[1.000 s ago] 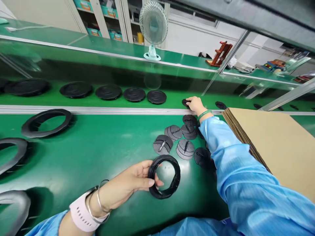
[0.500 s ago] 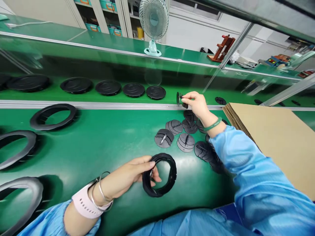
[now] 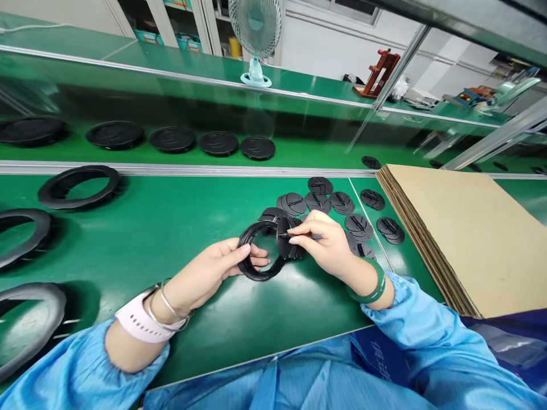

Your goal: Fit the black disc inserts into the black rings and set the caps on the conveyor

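A small black ring (image 3: 261, 275) is gripped at its left side by my left hand (image 3: 226, 259), thumb in front and fingers behind. My right hand (image 3: 322, 242) pinches a round black disc (image 3: 283, 238) by the raised piece at its middle. The disc is tilted nearly on edge and overlaps the right side of the ring; whether the two touch I cannot tell. Behind them, several stacks of similar black discs (image 3: 341, 202) lie on the green table (image 3: 179, 222), partly hidden by my right hand.
Larger black rings (image 3: 81, 200) stand at the left. Along the raised green ledge (image 3: 299, 159) sits a row of round black parts (image 3: 172, 140). A pile of cardboard sheets (image 3: 474, 228) lies to the right. A fan (image 3: 255, 34) stands beyond the glass partition.
My right hand has come down and left from near the ledge, bringing the disc to the ring. My left hand has lifted the ring slightly up and left in view.
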A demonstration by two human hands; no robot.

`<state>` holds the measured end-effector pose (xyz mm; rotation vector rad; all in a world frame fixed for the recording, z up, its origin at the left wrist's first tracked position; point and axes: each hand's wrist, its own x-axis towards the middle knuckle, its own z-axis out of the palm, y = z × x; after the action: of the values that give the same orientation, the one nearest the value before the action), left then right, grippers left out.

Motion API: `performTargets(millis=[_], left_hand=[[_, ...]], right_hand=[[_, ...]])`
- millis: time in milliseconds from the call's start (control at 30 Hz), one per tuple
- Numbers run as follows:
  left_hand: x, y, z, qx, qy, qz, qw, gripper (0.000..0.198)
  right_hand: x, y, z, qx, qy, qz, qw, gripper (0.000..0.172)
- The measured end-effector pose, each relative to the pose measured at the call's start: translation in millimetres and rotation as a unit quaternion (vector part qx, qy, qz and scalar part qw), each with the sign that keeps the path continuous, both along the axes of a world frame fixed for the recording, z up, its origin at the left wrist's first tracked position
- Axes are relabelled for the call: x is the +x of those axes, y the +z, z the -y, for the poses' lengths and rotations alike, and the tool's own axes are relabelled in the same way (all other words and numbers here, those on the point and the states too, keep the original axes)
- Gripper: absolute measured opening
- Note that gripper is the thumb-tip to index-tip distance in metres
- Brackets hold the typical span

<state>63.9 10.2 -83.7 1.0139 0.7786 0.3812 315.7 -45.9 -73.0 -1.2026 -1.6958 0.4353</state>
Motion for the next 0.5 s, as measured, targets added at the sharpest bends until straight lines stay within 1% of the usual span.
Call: performTargets(millis=[33, 67, 133, 167, 200, 267, 333, 367, 433, 500], left_hand=[[-1, 0.9, -1, 0.012, 0.013, 0.003, 1.000, 0.040], [-1, 1.5, -1, 0.028, 0.025, 0.007, 0.999, 0.045], [-2, 1.9, -3, 0.063, 0.051, 0.006, 0.997, 0.068], [-2, 2.0, -4, 0.077, 0.065, -0.001, 0.995, 0.074], [-2, 2.2, -4, 0.088, 0.080, -0.016, 0.993, 0.072], [-2, 3.2, -5, 0.105, 0.111, -0.057, 0.987, 0.057], [-1, 4.8, -4, 0.118, 0.125, -0.088, 0.981, 0.048], [-1, 5.4, -4, 0.123, 0.125, -0.093, 0.980, 0.047], [0, 5.5, -3, 0.144, 0.115, -0.100, 0.978, 0.046], [-1, 3.7, -3, 0.170, 0.108, -0.119, 0.972, 0.045]], right_hand=[[3, 0.5, 0, 0.009, 0.007, 0.012, 1.000, 0.006], [6, 1.6, 0, 0.016, 0.016, 0.025, 0.999, 0.007], [11, 4.0, 1, 0.013, 0.048, 0.060, 0.997, 0.008], [12, 4.3, 2, -0.004, 0.074, 0.087, 0.993, 0.007], [11, 3.7, 3, -0.031, 0.106, 0.122, 0.986, 0.006], [6, -0.7, 5, -0.102, 0.158, 0.196, 0.962, 0.005], [-3, -7.2, 8, -0.154, 0.177, 0.247, 0.940, 0.008], [-7, -9.9, 8, -0.164, 0.176, 0.260, 0.935, 0.008], [-12, -11.9, 9, -0.167, 0.178, 0.258, 0.935, 0.006], [-9, -7.9, 9, -0.179, 0.208, 0.213, 0.938, 0.005]])
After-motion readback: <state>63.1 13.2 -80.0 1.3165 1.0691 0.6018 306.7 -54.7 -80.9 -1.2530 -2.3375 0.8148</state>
